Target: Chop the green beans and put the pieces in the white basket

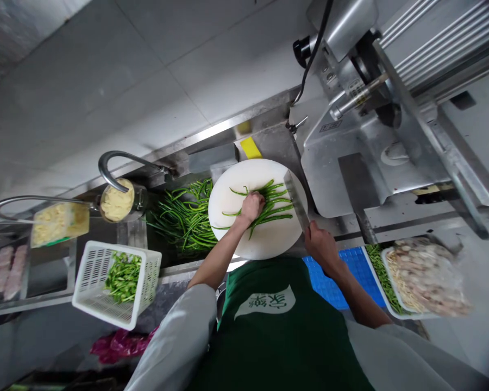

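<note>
Head view: my left hand [253, 206] curls down over a loose bunch of green peppers [277, 210] in the middle of the round white board [261, 247]; I cannot see the fingertips beneath. My right hand [320, 243] is wrapped around the handle of a cleaver [296, 201], its blade along the board's right edge, just beside the pepper tips.

Slick skins could let the peppers roll under a light hold, and because they fan out unevenly, strays might escape a cut. If the blade wandered left with my fingertips untucked, it could nick them. The board nears the front edge of the steel bench [275, 142]; poor support, which I cannot check, might make it rock.

Thin, glossy, slightly bent pods lie on smooth, matte board; the blade is flat, grey metal, broad and straight-sided.
</note>
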Demonstrator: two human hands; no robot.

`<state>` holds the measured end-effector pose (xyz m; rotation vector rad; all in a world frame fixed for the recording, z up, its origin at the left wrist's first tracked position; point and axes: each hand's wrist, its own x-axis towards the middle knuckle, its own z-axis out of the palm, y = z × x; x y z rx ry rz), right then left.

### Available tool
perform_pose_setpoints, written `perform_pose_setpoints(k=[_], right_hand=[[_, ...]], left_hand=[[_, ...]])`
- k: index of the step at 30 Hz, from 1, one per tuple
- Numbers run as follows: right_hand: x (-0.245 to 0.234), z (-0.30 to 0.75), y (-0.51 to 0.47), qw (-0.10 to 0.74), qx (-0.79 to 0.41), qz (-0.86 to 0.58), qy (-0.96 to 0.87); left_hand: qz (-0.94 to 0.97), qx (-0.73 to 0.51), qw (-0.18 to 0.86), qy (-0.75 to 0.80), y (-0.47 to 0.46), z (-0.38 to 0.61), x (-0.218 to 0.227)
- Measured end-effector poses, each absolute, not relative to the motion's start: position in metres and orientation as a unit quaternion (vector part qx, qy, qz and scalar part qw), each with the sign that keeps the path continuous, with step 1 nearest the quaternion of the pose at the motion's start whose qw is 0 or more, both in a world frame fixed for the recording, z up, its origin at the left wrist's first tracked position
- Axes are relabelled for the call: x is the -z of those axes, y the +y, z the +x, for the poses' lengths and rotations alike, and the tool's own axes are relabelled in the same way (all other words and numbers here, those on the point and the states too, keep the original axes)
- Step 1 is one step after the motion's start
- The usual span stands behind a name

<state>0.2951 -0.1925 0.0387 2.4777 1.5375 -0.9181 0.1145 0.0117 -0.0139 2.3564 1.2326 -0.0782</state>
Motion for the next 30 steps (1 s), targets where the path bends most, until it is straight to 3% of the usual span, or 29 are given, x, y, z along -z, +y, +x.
perform_pose_setpoints(k=[9,15,30], right_hand=[[-0.040,0.291,-0.193,0.049,0.279,0.789,0.545],[-0.043,0.295,-0.196,0.054,0.266,0.804,0.530],[-0.038,0.292,-0.196,0.048,0.276,0.783,0.555]], left_hand=[[0.857,-0.077,0.290,0.418,0.005,0.161,0.029],[0.831,-0.179,0.236,0.470,-0.009,0.117,0.018],[0.855,-0.066,0.188,0.479,-0.046,0.075,0.023]])
